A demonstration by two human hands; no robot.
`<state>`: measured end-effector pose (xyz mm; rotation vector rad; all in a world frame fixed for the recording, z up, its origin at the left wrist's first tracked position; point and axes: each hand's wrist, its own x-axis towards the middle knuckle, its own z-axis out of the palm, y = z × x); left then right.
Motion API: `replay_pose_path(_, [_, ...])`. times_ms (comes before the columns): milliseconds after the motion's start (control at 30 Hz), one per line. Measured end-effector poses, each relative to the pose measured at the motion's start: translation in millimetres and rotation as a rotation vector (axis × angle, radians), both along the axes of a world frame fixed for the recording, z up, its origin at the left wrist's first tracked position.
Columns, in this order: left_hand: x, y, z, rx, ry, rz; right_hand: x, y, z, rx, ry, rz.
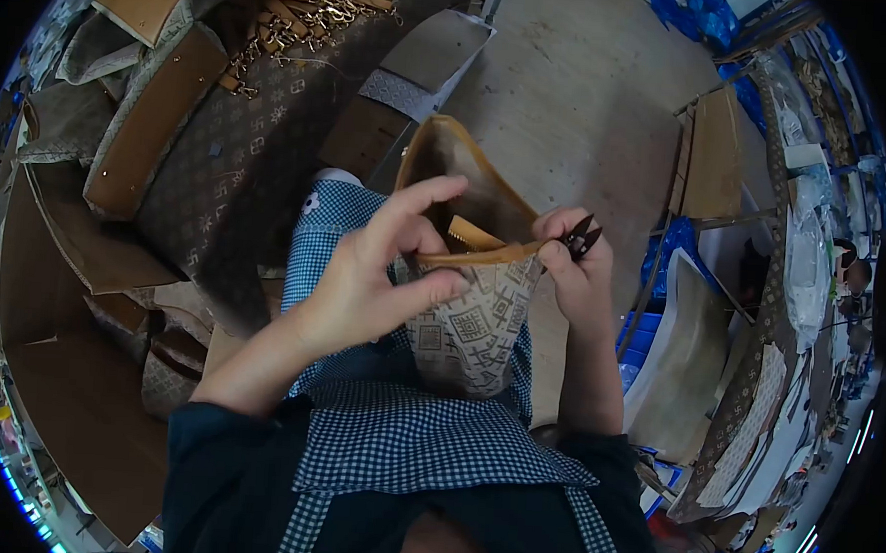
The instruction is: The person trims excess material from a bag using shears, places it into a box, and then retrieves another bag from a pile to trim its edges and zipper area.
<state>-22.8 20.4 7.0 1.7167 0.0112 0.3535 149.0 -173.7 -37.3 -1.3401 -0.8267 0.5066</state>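
Observation:
A patterned beige bag (466, 323) with tan edging rests in my lap, its mouth facing up and open. At the near rim, my left hand (389, 259) has its thumb outside and its curled fingers inside, with the index finger raised. A tan strip with a toothed-looking edge (473, 235) shows inside the mouth. My right hand (576, 263) pinches the right corner of the rim and also holds small dark thread snips (582, 238), their tips pointing up. The bag's deeper inside is dark.
Tan straps with metal clasps (311, 14) lie in a heap on patterned material at upper left. Several bags with tan bases (155, 126) are stacked beside them. An open cardboard box (81, 398) stands at left. On the right is a rack (715, 156) with blue plastic.

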Motion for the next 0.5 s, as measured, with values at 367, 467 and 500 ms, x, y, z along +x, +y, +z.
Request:
replay_pose_path(367, [-0.6,-6.9,-0.4,0.061,0.228,-0.134,-2.0,7.8,-20.5,-0.019,0.157,0.140])
replay_pose_path(467, [5.1,4.6,2.9,-0.004,0.390,-0.342,3.5,11.0,-21.4,-0.050,0.184,0.194])
replay_pose_path(500, [4.7,3.3,2.8,-0.057,0.378,-0.342,6.0,13.5,-19.9,-0.048,0.180,0.216])
